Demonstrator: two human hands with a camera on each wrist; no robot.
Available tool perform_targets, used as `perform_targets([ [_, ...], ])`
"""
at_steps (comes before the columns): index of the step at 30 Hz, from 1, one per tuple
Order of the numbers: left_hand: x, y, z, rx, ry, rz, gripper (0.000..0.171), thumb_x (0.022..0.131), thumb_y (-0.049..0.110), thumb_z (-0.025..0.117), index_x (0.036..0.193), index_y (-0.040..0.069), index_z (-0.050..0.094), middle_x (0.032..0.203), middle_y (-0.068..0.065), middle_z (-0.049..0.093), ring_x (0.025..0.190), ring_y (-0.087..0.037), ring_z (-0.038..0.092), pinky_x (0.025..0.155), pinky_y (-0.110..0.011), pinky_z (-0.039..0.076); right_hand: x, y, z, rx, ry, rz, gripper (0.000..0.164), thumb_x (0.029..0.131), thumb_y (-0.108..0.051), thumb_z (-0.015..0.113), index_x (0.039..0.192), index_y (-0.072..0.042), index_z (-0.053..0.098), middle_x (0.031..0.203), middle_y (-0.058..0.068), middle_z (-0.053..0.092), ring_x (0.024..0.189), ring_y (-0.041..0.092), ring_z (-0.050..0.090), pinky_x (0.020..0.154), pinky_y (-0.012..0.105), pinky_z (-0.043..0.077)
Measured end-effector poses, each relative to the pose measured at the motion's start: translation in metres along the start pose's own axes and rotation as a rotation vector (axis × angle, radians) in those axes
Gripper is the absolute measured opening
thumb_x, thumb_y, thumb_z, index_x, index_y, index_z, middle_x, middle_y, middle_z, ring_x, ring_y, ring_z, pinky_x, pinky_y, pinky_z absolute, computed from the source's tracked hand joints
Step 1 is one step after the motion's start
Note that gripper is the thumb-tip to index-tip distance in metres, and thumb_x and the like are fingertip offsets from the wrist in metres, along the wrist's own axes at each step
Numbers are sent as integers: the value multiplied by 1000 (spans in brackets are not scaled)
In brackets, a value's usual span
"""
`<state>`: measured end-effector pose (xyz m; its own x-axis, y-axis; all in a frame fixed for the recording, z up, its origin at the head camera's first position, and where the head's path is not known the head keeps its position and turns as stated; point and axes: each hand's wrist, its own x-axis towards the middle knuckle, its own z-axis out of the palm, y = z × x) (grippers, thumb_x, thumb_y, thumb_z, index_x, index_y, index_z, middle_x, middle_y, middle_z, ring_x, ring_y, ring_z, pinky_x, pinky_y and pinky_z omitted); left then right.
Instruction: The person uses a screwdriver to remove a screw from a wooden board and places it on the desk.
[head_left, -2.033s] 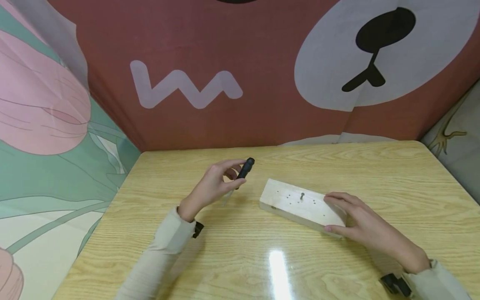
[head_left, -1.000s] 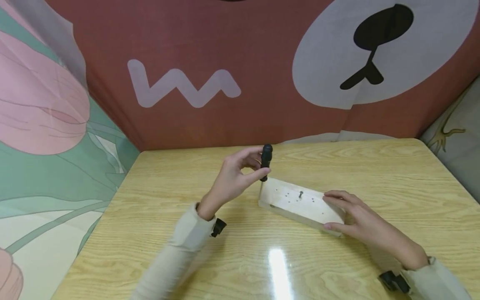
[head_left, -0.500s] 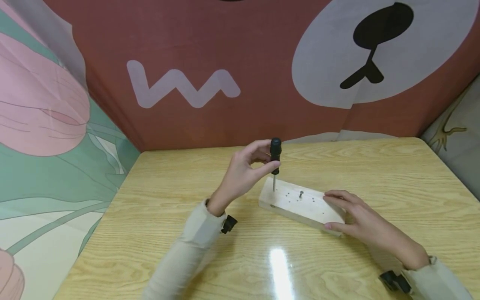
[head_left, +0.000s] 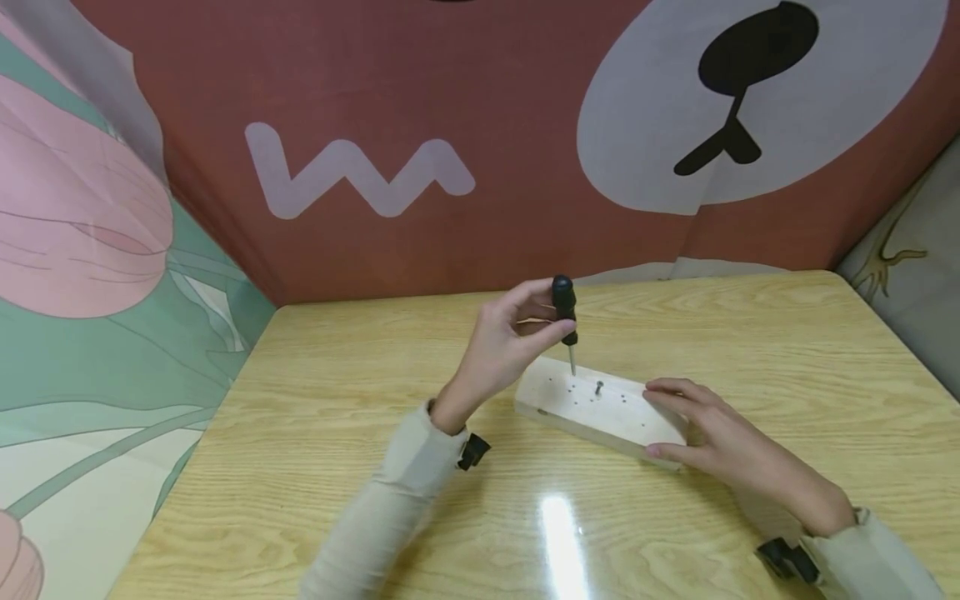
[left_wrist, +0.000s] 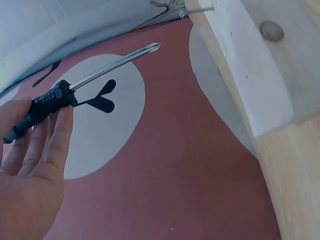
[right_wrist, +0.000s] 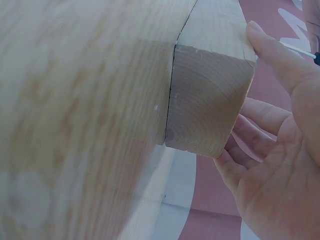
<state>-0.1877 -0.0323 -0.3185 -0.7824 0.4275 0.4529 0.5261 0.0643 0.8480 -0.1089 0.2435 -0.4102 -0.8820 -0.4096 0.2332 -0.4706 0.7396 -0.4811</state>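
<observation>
My left hand (head_left: 504,343) pinches the black handle of a Phillips screwdriver (head_left: 564,307) between thumb and fingers, shaft pointing down over the wooden block (head_left: 555,398). In the left wrist view the screwdriver's bare cross tip (left_wrist: 153,47) is apart from both block and screw. A screw (head_left: 599,388) stands part way out of the block's top face, among several small holes. My right hand (head_left: 720,437) grips the block's right end, thumb on the near side and fingers on the far side. The right wrist view shows the block's end grain (right_wrist: 207,100) between them.
The block lies at a slant on a wood-grain table (head_left: 300,467). Behind the table's far edge hangs a reddish-brown printed cloth (head_left: 420,242), with a green and pink one (head_left: 82,333) at the left. A dark knot (left_wrist: 271,31) marks the block's side.
My left hand has carried the screwdriver rightward from beside the block to over it, near the screw, and turned its shaft downward. The right hand and block have stayed in place.
</observation>
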Motion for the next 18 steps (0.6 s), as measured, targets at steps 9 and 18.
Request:
perform_targets([
  [9, 2, -1, 18, -45, -24, 23, 42, 88, -5, 70, 129, -4, 59, 106, -25, 69, 97, -34, 71, 85, -29, 61, 0, -1, -1, 16, -10, 5, 66, 79, -32, 84, 130, 3, 61, 135, 18, 56, 123, 40, 52, 93, 61, 47],
  [18, 4, -4, 30, -49, -63, 17, 39, 89, -5, 70, 126, -6, 59, 106, -25, 68, 97, -34, 72, 85, -25, 60, 0, 0, -2, 28, -21, 7, 66, 80, -32, 83, 131, 3, 60, 137, 19, 55, 125, 41, 52, 95, 62, 47],
])
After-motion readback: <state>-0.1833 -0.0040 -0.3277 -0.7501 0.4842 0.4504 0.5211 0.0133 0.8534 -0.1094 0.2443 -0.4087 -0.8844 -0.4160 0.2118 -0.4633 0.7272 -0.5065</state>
